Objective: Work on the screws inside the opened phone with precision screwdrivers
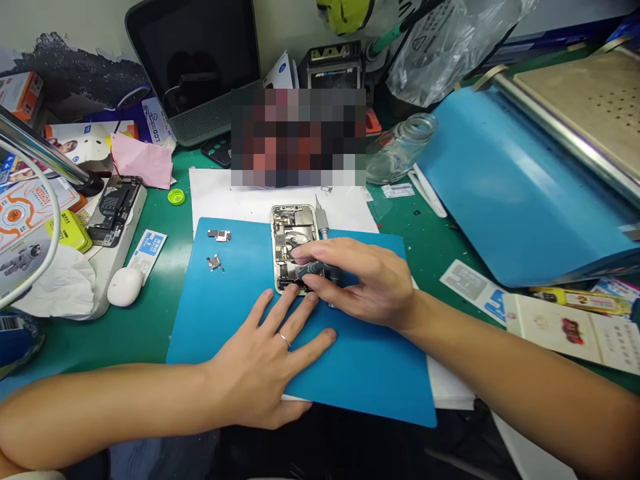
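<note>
An opened phone [295, 233] with its inner parts showing lies on a blue mat [380, 393]. My left hand [273, 350] is spread flat on the mat, fingertips touching or just at the phone's bottom edge. Above the phone's lower right, my right hand [367, 280] pinches a dark grey, screwdriver-like tool [317, 268]; its tip is hidden. A thin grey-handled tool with a pointed tip [321, 217] lies along the phone's right side. To the left rest a small metal-shielded part [219, 235] and a small circuit piece [215, 263].
White paper [215, 193] lies under the mat, with a blurred-out patch behind. A glass jar [405, 143] lies tilted at the back. Left are a second opened phone [117, 207], a white rounded object [125, 287] and a green cap [176, 196]. A flat box [575, 330] lies right.
</note>
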Motion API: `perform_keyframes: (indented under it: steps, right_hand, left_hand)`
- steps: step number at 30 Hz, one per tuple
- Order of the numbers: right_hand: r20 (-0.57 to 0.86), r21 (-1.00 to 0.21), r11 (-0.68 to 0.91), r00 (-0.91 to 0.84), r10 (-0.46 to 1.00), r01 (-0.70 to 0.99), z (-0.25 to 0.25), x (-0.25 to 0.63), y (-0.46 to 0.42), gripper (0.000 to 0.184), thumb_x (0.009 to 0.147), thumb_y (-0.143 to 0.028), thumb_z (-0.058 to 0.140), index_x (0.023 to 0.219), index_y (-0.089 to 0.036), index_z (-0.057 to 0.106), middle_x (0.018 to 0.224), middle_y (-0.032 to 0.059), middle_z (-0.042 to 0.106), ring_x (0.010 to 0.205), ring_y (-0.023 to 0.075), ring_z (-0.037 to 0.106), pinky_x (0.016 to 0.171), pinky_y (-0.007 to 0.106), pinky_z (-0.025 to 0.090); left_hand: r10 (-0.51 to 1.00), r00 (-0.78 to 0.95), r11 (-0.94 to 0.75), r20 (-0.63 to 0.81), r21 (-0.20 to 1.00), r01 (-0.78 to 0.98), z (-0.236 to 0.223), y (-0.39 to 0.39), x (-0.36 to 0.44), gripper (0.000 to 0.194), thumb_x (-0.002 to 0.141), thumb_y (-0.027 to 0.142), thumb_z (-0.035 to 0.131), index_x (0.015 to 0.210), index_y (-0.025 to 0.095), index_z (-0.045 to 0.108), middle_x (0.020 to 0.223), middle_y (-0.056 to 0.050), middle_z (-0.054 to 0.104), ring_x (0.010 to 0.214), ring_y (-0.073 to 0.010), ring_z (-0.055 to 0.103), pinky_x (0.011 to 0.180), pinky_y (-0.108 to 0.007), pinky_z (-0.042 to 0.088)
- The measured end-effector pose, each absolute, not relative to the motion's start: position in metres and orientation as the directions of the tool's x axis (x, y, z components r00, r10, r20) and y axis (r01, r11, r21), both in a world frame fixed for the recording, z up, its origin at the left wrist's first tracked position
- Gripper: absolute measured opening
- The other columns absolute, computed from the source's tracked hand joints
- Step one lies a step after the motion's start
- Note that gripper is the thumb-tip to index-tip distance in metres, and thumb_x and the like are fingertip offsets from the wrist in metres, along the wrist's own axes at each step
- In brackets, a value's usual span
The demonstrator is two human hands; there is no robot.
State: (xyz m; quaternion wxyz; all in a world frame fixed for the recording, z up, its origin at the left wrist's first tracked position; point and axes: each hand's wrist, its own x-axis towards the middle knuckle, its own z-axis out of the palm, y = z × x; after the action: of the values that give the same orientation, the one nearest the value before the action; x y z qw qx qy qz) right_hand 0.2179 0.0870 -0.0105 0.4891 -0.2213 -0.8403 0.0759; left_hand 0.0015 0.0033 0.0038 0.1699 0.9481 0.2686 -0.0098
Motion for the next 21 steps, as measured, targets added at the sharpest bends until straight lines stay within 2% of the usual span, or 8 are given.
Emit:
perform_keyframes:
  steps: [7,13,21]
  right_hand:
    - [0.788,-0.399,0.883,-0.401,0.467,0.245,-0.0161,0.2175,0.0874,0.065,0.092,-0.008,0.066,0.15,-0.026,0.043,0.114,0.0086,0.078,0.1,0.0217,0.078,0.079,0.034,0.07]
    - [0.794,-0.396,0.891,-0.404,0.454,0.222,-0.0159,0.2159,0.0887,0.062,0.093,-0.007,0.065,0.149,-0.024,0.045,0.105,0.0075,0.078,0.088,0.0184,0.077,0.07,0.03,0.068]
    - [0.791,-0.388,0.893,-0.415,0.45,0.229,-0.0113,0.2151,0.0888,0.059,0.094,-0.008,0.062,0.148,-0.025,0.047,0.096,0.0043,0.077,0.082,0.0179,0.075,0.066,0.03,0.066]
  left_hand:
    - [0.505,0.856,-0.798,-0.115,0.315,0.513,0.0042,0.0049,0.0013,0.095,0.087,0.059,0.068,0.163,0.022,0.025,0.171,-0.025,0.008,0.158,-0.0476,0.004,0.123,-0.064,0.011]
    - [0.505,0.856,-0.798,-0.112,0.317,0.513,0.003,0.005,0.0015,0.095,0.087,0.059,0.069,0.163,0.022,0.025,0.171,-0.025,0.006,0.158,-0.0476,0.003,0.123,-0.065,0.011]
    - [0.5,0.858,-0.795,-0.121,0.33,0.509,0.0045,0.0046,0.0013,0.093,0.088,0.059,0.068,0.163,0.021,0.026,0.17,-0.027,0.01,0.158,-0.0484,0.007,0.123,-0.065,0.01]
